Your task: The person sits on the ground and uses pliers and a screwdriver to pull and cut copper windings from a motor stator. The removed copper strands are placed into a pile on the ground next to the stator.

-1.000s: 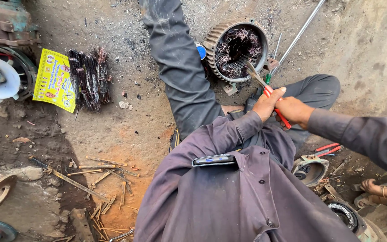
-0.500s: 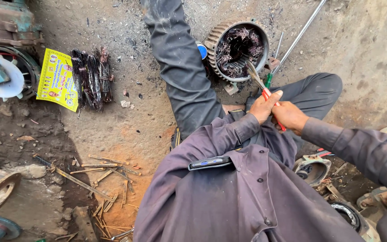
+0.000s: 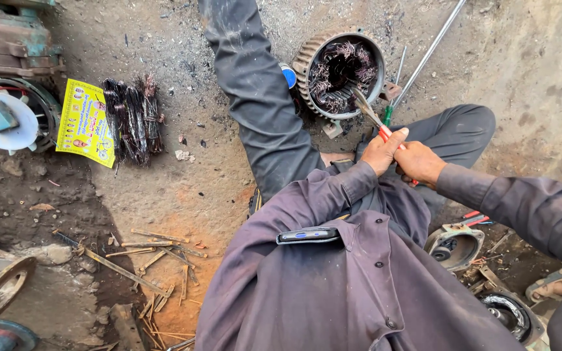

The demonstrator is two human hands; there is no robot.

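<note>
Pliers [image 3: 385, 130], right of centre: red handles, grey metal nose. Stator [image 3: 341, 73], upper centre: grey ribbed shell, dark brownish windings. Leaflet [image 3: 87, 125], upper left: yellow with small printed pictures (multicoloured). Wire bundle [image 3: 131, 120] beside it: blackish brown. Shirt [image 3: 352, 286], lower centre: dull purple-grey. Ground [image 3: 183, 195]: grey, orange-brown patch.

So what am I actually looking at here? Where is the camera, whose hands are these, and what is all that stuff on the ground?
The camera sits on a person's head and looks down over their grey shirt and legs to a dirt floor. Both hands meet in front: the left hand and the right hand share a grip on red-handled pliers, whose tips point into a round ribbed metal motor housing full of dark tangled wire. To the left lie bundles of dark wire on a yellow printed sheet. Thin wooden-looking strips are scattered nearer the person.
</note>
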